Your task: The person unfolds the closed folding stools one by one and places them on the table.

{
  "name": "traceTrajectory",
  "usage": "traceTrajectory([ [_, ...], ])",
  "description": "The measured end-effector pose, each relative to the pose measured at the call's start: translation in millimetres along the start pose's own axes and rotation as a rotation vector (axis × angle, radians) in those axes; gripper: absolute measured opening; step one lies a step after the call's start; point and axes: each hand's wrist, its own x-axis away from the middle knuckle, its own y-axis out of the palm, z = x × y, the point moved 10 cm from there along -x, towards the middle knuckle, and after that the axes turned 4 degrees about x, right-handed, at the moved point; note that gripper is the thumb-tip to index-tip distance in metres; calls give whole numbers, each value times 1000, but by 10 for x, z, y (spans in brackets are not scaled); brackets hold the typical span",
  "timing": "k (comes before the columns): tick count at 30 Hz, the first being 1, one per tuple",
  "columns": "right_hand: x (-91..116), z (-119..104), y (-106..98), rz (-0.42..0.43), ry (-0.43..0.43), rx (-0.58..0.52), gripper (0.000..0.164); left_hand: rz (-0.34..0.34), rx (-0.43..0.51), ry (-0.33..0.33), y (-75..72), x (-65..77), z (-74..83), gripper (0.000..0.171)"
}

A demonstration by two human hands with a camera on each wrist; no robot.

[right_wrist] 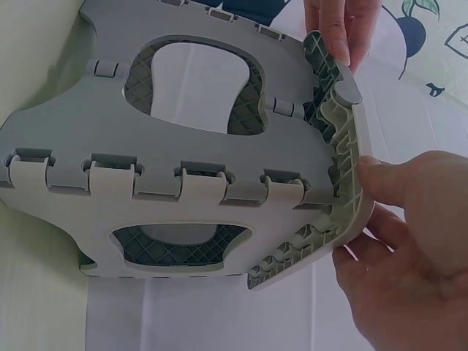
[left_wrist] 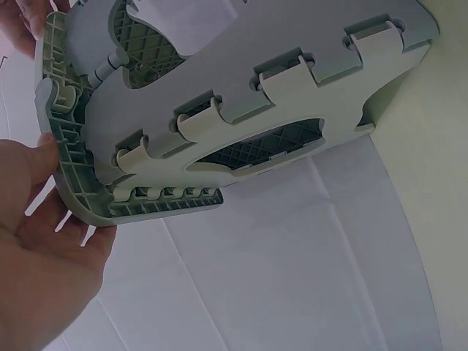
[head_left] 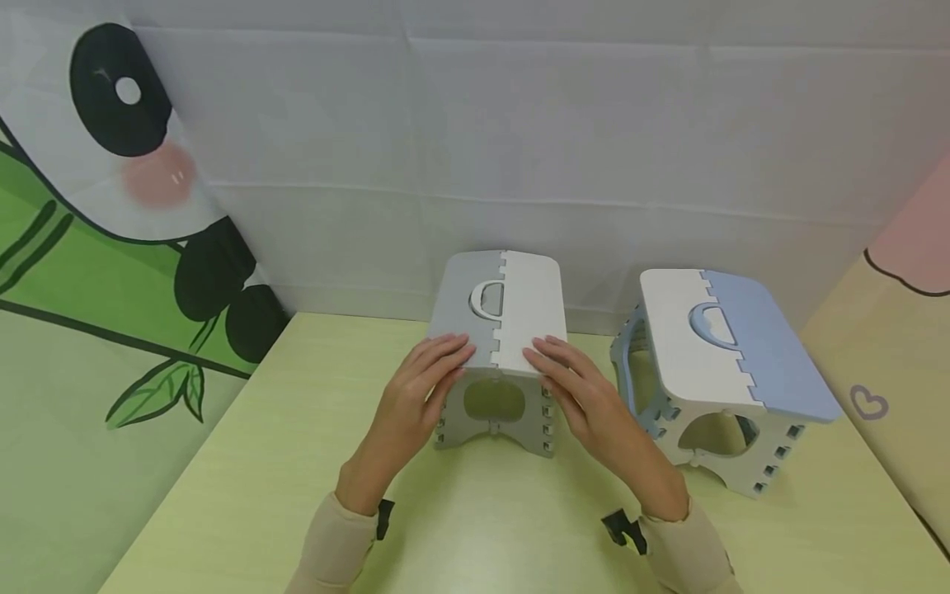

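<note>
A grey-and-white folding step stool (head_left: pixel 530 301) stands unfolded at the table's middle back, a white carrying handle set in its top. My left hand (head_left: pixel 416 384) rests on the near left corner, fingers laid over the grey half. On the white half's near right corner lies my right hand (head_left: pixel 582 392). Both thumbs touch the front rim, as the wrist views show. The stool's grey end panel (right_wrist: pixel 219 157) has a large oval opening, and its ribbed underside shows there too. To the right stands a second folding stool (head_left: pixel 779 346), white and blue, apart from my hands.
The pale yellow-green table (head_left: pixel 245 487) carries both stools. A white creased backdrop (head_left: pixel 557 124) rises right behind them. Printed cloth with a cartoon panda (head_left: pixel 159 177) hangs along the left side, and a cream printed cloth (head_left: pixel 891 346) borders the right.
</note>
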Motion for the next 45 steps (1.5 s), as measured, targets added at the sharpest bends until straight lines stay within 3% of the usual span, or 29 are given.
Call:
traceTrajectory([
  [13, 15, 38, -11, -3, 15, -12, 52, 26, -63, -1, 32, 8, 53, 40],
  [21, 22, 14, -9, 20, -23, -10, 50, 26, -67, -26, 37, 15, 69, 38],
  [28, 49, 36, 4, -4, -4, 3, 44, 32, -97, -53, 51, -1, 116, 34],
  [37, 48, 13, -54, 21, -7, 4, 46, 56, -120, -119, 28, 8, 117, 29],
  [45, 84, 15, -112, 17, 31, 17, 47, 108, -170, -115, -1, 10, 181, 28],
])
